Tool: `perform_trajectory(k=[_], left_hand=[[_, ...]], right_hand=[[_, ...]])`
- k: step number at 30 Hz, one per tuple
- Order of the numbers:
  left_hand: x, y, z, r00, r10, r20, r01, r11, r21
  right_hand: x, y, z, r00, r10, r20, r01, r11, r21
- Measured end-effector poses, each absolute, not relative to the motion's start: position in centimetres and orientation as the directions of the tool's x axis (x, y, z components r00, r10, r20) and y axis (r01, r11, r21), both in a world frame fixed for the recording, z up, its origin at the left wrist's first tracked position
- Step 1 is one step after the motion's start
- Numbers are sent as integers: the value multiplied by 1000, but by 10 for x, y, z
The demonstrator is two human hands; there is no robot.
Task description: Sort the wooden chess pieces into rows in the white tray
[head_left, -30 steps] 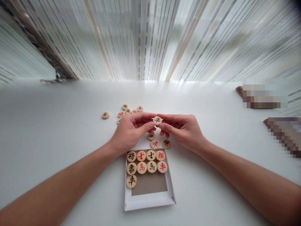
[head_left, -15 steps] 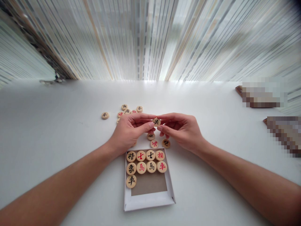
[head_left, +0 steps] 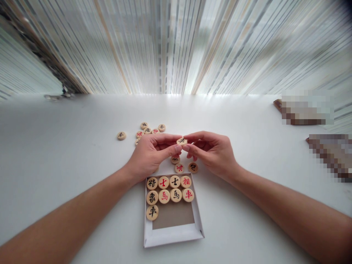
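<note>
Between the fingertips of both hands is a round wooden Chinese chess piece (head_left: 182, 141) with a black character, held above the table and tilted. My left hand (head_left: 154, 152) pinches its left side with thumb and index finger. The thumb and index finger of my right hand (head_left: 210, 150) close on its right side. Just below the hands lies a shallow white box (head_left: 176, 236) with a grey-brown bottom. Two full rows of chess pieces (head_left: 164, 196) with red and black characters fill its upper part, and a black-marked piece (head_left: 152, 212) starts a third row at the left.
Loose chess pieces (head_left: 139, 134) lie in a group behind my left hand, with one piece (head_left: 121, 135) apart at left. A red-marked piece (head_left: 179, 168) and a black-marked piece (head_left: 193, 167) sit behind the box. Brown-edged objects (head_left: 302, 119), partly blurred out, are at right. A striped curtain (head_left: 176, 47) hangs behind.
The held chess piece has tipped flatter, so its face shows more narrowly. Both hands keep hold of it in nearly the same place. The view has shifted slightly.
</note>
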State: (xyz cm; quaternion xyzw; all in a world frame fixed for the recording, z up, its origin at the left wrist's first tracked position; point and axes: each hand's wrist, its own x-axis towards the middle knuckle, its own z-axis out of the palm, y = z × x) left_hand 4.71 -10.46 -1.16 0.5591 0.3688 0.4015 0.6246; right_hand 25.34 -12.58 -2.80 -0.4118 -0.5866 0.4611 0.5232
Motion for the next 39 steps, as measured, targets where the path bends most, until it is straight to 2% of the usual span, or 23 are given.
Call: perform_trajectory(k=[9, 17, 24, 32, 39], left_hand=[[48, -107, -8, 387, 920, -58, -26, 74, 997], [47, -107, -9, 458, 889, -21, -82, 66, 994], [47, -107, -9, 457, 889, -39, -62, 75, 995], [48, -106, -12, 499, 867, -11, -88, 63, 994], [47, -106, -13, 574, 819, 12, -84, 45, 995]], right_hand=[[253, -124, -24, -155, 975, 157, 100, 173, -980], [255, -123, -23, -279, 956, 87, 114, 123, -986], [257, -122, -22, -327, 941, 92, 97, 130, -987], [252, -122, -20, -305, 948, 90, 37, 106, -994], [254, -123, -22, -272, 957, 97, 146, 140, -979]])
